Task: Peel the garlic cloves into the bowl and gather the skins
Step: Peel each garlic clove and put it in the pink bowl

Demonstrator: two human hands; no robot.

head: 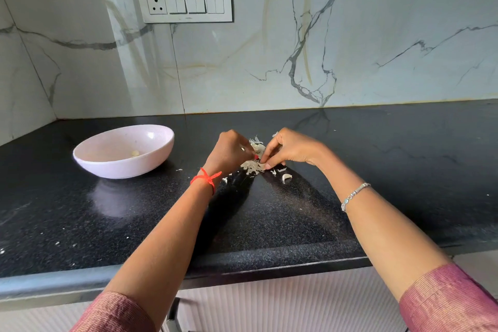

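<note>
On the table (296, 210), the left hand (229, 152) and right hand (291, 148) meet with curled fingers, both pinching the garlic (258, 148) just above the skins (252, 166), while the bowl (121, 168), off to the left, holds a clove (135, 153).

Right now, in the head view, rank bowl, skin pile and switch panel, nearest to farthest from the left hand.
1. skin pile, right beside the left hand.
2. bowl, on the counter to its left.
3. switch panel, high on the wall behind.
</note>
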